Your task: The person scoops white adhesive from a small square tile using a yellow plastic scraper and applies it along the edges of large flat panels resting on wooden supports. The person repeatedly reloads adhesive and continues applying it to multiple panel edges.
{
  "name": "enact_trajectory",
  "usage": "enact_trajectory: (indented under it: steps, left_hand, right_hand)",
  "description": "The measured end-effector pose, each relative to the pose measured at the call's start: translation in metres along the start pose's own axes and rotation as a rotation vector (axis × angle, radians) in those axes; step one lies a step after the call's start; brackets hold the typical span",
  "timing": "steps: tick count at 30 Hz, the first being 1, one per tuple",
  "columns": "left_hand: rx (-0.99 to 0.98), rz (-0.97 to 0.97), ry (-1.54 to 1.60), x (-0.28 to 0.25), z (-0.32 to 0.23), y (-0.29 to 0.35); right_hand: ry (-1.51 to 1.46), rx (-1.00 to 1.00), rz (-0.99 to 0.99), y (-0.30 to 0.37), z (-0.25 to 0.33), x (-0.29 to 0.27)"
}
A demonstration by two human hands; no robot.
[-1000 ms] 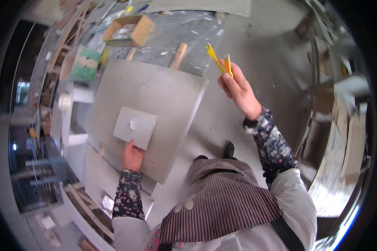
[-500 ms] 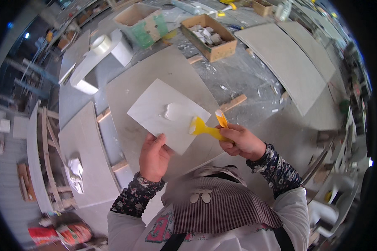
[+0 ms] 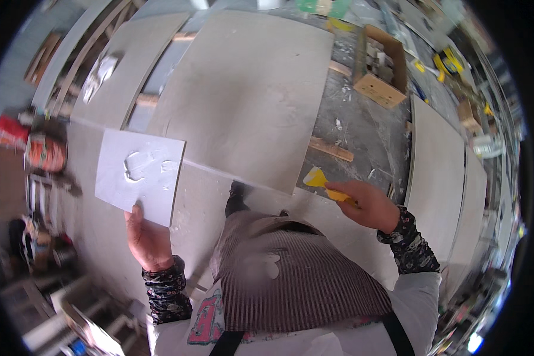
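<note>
My left hand (image 3: 150,242) grips the lower edge of a square white board (image 3: 115,169), thumb on top. White paste (image 3: 132,172) lies on the board in a curved ridge with smaller smears beside it. My right hand (image 3: 369,204), well apart from the board, is closed around a yellow scraper (image 3: 316,177) whose blade tip carries white paste. An orange-yellow handle-like piece (image 3: 342,197) also shows at those fingers; whether it belongs to a second tool I cannot tell. Between the hands, farther off, lies a large grey panel (image 3: 249,95) with a bare surface.
A cardboard box (image 3: 381,93) of pale scraps stands at the back right. Wooden strips (image 3: 332,148) stick out beside the large panel. More panels lie at left (image 3: 133,53) and right (image 3: 436,172). A white cloth-like thing (image 3: 101,77) rests on the left panel.
The view has turned. The board has moved left, off the middle of the large panel to its near left corner, and the scraper is now away from it. Both hands keep their holds.
</note>
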State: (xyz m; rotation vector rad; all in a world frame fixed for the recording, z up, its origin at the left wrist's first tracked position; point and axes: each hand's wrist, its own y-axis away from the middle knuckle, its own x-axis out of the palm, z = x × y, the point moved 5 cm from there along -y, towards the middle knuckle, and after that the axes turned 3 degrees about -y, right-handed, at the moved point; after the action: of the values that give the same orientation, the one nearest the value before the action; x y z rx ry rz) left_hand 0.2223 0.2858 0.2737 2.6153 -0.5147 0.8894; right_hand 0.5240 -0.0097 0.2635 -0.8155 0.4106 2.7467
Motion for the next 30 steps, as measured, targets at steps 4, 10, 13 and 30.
enact_trajectory:
  steps: [4, 10, 13, 30]
  left_hand:
    - [0.050, -0.123, -0.029, -0.069, 0.019, 0.072]
    - [-0.092, -0.378, 0.073, -0.124, 0.081, 0.162]
    - [-0.136, -0.431, 0.065, -0.132, 0.108, 0.185]
    - [-0.210, -0.450, 0.145, -0.138, 0.109, 0.195]
  right_hand:
    - [0.281, -0.139, 0.157, -0.005, -0.003, 0.013]
    - [0.458, -0.248, 0.298, -0.017, -0.002, 0.024]
    - [0.479, -0.336, 0.266, -0.022, 0.002, 0.025]
    - [0.699, -0.213, 0.420, -0.075, 0.057, 0.053]
